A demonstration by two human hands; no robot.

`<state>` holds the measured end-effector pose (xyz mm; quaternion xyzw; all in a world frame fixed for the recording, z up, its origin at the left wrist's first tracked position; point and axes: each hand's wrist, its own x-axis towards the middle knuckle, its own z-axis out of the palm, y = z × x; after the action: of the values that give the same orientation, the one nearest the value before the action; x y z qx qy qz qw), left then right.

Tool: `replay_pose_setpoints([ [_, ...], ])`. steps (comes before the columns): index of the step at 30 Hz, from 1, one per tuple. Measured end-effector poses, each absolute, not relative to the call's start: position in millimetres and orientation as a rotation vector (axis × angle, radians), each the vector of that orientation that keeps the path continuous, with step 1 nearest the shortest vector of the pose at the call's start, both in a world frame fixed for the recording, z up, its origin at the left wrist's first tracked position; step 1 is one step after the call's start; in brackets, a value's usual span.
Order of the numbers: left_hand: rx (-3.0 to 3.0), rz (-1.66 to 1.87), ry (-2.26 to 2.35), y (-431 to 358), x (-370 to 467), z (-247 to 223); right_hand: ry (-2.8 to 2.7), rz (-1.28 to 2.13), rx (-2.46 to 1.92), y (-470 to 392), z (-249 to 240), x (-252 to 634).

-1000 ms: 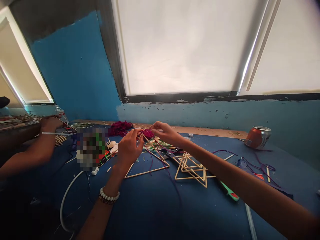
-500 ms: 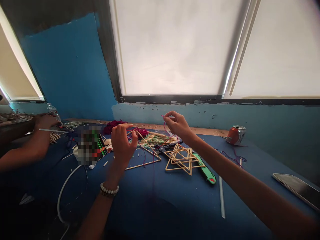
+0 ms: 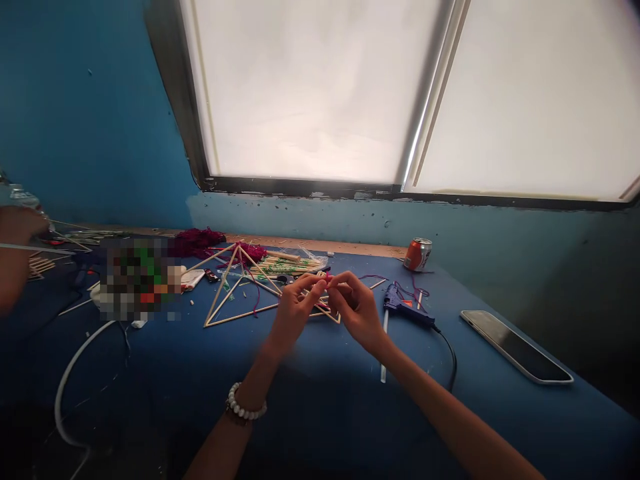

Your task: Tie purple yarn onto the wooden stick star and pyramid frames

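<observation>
My left hand (image 3: 295,308) and my right hand (image 3: 356,308) meet fingertip to fingertip above the blue table, both pinching a piece of magenta yarn (image 3: 328,276). Behind and below them lie joined wooden sticks, partly hidden by my hands. A large frame of thin sticks (image 3: 220,288) stands to the left of my left hand, with a strand of dark magenta yarn (image 3: 257,293) hanging near its top. A white bead bracelet circles my left wrist.
A blue glue gun (image 3: 407,308) with a cord, a soda can (image 3: 418,255) and a phone (image 3: 515,347) are on the right. Magenta yarn bundles (image 3: 200,241) and stick packs (image 3: 285,267) lie behind. Another person's arm (image 3: 15,257) reaches in at far left.
My hands have come together, the left closing onto the yarn and the right moving lower. The view has turned right, and the glue gun now shows.
</observation>
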<state>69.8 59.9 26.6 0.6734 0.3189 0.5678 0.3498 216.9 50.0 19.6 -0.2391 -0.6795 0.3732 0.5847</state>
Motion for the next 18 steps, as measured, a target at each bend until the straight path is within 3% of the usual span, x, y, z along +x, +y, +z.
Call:
replay_pose_setpoints([
  [8, 1.428, 1.502, 0.707, 73, 74, 19, -1.589, 0.891, -0.524, 57, 10, 226],
  [14, 1.331, 1.566, 0.681, 79, 74, 13, -1.436, 0.724, -0.501, 56, 27, 232],
  [18, 1.374, 1.547, 0.644, 77, 78, 10, -1.457, 0.877, -0.556, 46, 44, 236],
])
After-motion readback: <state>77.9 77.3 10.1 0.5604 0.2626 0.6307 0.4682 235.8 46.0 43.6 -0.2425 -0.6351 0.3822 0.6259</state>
